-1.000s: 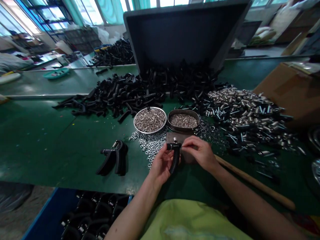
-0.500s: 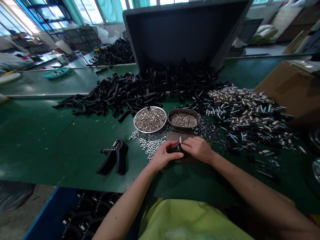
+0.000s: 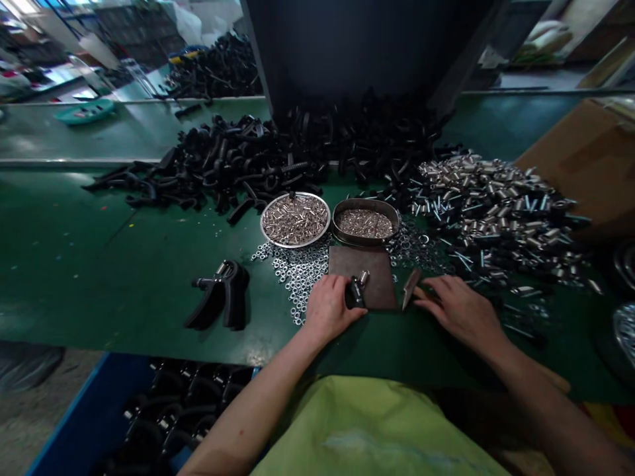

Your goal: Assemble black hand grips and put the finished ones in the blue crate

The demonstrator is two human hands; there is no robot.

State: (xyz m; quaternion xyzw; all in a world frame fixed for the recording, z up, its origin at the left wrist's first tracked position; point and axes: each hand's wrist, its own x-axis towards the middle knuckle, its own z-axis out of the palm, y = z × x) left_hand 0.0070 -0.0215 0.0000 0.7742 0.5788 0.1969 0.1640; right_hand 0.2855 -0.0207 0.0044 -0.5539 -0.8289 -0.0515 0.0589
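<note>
A small black part with a metal spring (image 3: 357,291) rests on a brown metal plate (image 3: 378,268), and my left hand (image 3: 330,307) holds it at the plate's left side. To the right of the plate, my right hand (image 3: 461,311) has its fingers closed around the wooden handle of a hammer (image 3: 411,288), whose head is tilted near the green table. Behind the plate stand a round dish of small metal pins (image 3: 296,220) and a dark oval tin of tiny metal pieces (image 3: 366,223). Loose nuts (image 3: 300,277) lie left of the plate.
An assembled black hand grip (image 3: 221,294) lies at the left. Black handles (image 3: 218,158) are heaped behind the dishes, spilling from a grey bin (image 3: 377,46). Springs and bolts (image 3: 501,211) pile up at the right before a cardboard box (image 3: 585,158). A blue crate (image 3: 74,416) sits below.
My right hand has left the black part, moved right and taken hold of the hammer. My left hand stays on the part. The view has tilted downward.
</note>
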